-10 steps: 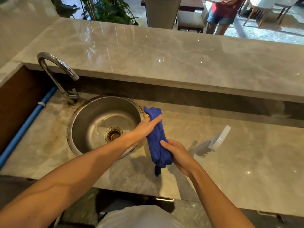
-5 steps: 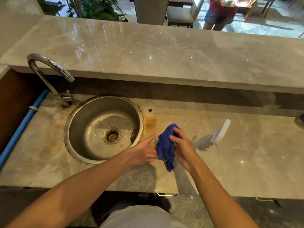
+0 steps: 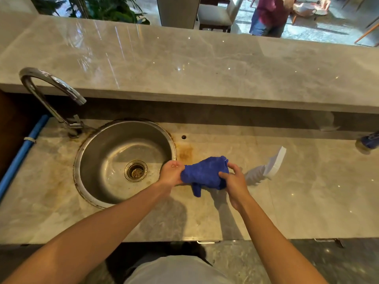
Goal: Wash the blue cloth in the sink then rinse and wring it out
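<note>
A pale marble surface (image 3: 307, 201) runs below a raised ledge, with a round steel sink (image 3: 98, 160) set into it. The blue cloth (image 3: 205, 174) is bunched in the air just right of the sink's rim — above the surface, not in the basin. The left hand (image 3: 171, 174) has its fingers closed on the cloth's left end; the right hand (image 3: 233, 179) has its fingers pinching the right end. A curved tap (image 3: 51, 89) stands left of the sink, and a white sponge (image 3: 275, 162) lies near the right hand.

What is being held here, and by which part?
The blue cloth, bunched up: the left hand grips its left end and the right hand its right end; a corner hangs below.
</note>
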